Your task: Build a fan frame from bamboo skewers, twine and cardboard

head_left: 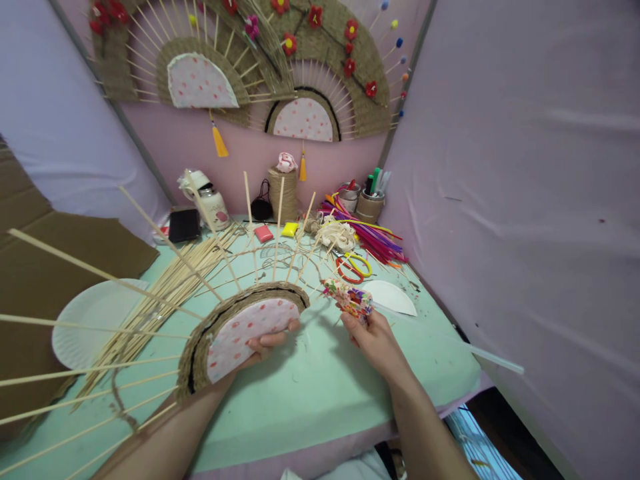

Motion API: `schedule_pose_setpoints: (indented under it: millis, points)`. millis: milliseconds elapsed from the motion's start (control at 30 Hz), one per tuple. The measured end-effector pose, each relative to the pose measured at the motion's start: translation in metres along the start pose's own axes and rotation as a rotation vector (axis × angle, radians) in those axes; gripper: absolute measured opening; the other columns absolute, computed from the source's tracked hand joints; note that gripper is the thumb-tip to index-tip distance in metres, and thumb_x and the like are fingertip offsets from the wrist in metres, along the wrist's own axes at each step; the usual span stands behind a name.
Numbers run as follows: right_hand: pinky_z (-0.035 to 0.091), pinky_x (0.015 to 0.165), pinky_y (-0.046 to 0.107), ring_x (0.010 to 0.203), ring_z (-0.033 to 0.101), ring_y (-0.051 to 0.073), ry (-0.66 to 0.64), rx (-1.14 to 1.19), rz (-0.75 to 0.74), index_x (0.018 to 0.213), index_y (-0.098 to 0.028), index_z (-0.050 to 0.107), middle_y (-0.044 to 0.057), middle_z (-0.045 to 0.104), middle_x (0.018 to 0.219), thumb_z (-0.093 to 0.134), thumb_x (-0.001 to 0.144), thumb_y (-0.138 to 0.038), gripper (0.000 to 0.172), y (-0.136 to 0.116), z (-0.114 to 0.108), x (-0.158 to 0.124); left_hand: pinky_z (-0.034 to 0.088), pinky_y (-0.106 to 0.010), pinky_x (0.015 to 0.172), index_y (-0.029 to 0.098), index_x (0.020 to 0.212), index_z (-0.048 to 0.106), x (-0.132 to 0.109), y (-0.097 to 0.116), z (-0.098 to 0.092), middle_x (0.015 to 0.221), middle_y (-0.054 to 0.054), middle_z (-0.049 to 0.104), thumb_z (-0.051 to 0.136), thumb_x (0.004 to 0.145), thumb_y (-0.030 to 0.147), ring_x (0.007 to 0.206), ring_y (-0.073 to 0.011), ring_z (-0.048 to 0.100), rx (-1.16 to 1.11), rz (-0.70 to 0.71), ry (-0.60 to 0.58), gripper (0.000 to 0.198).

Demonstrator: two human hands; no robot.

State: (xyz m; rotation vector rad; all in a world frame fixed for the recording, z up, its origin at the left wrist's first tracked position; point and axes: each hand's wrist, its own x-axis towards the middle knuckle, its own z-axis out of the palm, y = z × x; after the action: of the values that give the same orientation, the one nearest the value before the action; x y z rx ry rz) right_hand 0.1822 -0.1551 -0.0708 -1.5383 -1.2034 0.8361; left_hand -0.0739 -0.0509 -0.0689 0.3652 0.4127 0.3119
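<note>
My left hand (267,345) holds a fan-shaped piece (250,327) by its straight lower edge, fingers over the front and the palm hidden behind. The piece has a white half-circle with pink spots, a twine-wrapped border with a black line, and long thin sticks spreading outward. In my right hand (370,333) is a flower-patterned glue gun (350,297), its tip pointing left near the right end of the border. A clear glue stick (495,360) extends from its back to the right.
Bundled sticks (165,300) and a paper plate (95,320) lie left. Scissors (353,268), a cut plate (393,298), pipe cleaners (375,233) and a twine roll (283,193) are beyond my hands. A bottle (213,205) stands at the back; finished fans (350,40) hang on the wall.
</note>
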Motion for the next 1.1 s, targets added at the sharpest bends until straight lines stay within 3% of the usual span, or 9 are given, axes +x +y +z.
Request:
schedule_pose_setpoints:
  millis: [100, 300, 433, 600, 767, 900, 1100]
  points:
    - [0.048, 0.062, 0.031, 0.068, 0.06, 0.023, 0.002, -0.001, -0.006, 0.098, -0.018, 0.071, 0.003, 0.062, 0.06, 0.058, 0.082, -0.052, 0.04, 0.0, -0.001, 0.0, 0.02, -0.015, 0.025, 0.009, 0.101, 0.063, 0.0, 0.004, 0.005, 0.055, -0.003, 0.052, 0.035, 0.093, 0.016, 0.032, -0.0051, 0.034, -0.035, -0.271, -0.123, 0.03]
    - [0.048, 0.062, 0.031, 0.069, 0.06, 0.023, 0.005, -0.017, -0.008, 0.101, -0.018, 0.071, 0.004, 0.065, 0.064, 0.058, 0.082, -0.052, 0.042, 0.002, -0.001, 0.0, 0.026, -0.013, 0.026, 0.009, 0.103, 0.063, -0.002, 0.005, 0.008, 0.056, -0.006, 0.056, 0.029, 0.094, 0.013, 0.034, -0.0068, 0.043, -0.089, -0.206, -0.112, 0.036]
    - [0.048, 0.062, 0.031, 0.07, 0.06, 0.022, 0.007, -0.019, 0.001, 0.102, -0.017, 0.071, 0.004, 0.066, 0.066, 0.059, 0.082, -0.053, 0.043, 0.002, -0.002, 0.0, 0.029, -0.013, 0.027, 0.011, 0.103, 0.064, -0.003, 0.007, 0.008, 0.057, -0.006, 0.058, 0.03, 0.093, 0.013, 0.035, -0.0078, 0.045, -0.085, -0.257, -0.106, 0.035]
    - [0.047, 0.063, 0.03, 0.071, 0.059, 0.021, -0.003, -0.003, 0.015, 0.11, -0.016, 0.069, 0.004, 0.066, 0.07, 0.058, 0.083, -0.051, 0.045, 0.003, -0.003, 0.0, 0.026, -0.011, 0.027, 0.007, 0.099, 0.064, -0.003, 0.008, 0.012, 0.055, -0.003, 0.055, 0.031, 0.093, 0.013, 0.032, -0.004, 0.039, -0.058, -0.281, -0.121, 0.035]
    - [0.047, 0.062, 0.031, 0.069, 0.058, 0.021, -0.011, -0.013, 0.048, 0.114, -0.017, 0.067, 0.003, 0.064, 0.067, 0.057, 0.084, -0.052, 0.047, 0.002, -0.005, -0.001, 0.027, -0.011, 0.028, 0.008, 0.095, 0.064, -0.002, 0.008, 0.014, 0.054, -0.002, 0.053, 0.033, 0.093, 0.012, 0.034, -0.0042, 0.035, -0.013, -0.257, -0.063, 0.031]
    - [0.047, 0.061, 0.031, 0.069, 0.059, 0.022, -0.003, 0.016, 0.041, 0.115, -0.017, 0.067, 0.003, 0.063, 0.065, 0.059, 0.082, -0.051, 0.048, -0.002, -0.006, -0.002, 0.025, -0.012, 0.028, 0.006, 0.097, 0.063, 0.0, 0.006, 0.008, 0.056, -0.002, 0.052, 0.036, 0.094, 0.016, 0.034, -0.0037, 0.034, -0.053, -0.241, -0.106, 0.029]
    - [0.046, 0.061, 0.03, 0.069, 0.059, 0.022, -0.004, -0.011, 0.046, 0.105, -0.017, 0.07, 0.004, 0.064, 0.065, 0.059, 0.082, -0.052, 0.044, -0.003, -0.004, -0.003, 0.02, -0.014, 0.025, 0.008, 0.098, 0.064, 0.002, 0.01, 0.004, 0.055, -0.001, 0.05, 0.041, 0.093, 0.018, 0.034, -0.0044, 0.032, 0.012, -0.276, -0.108, 0.025]
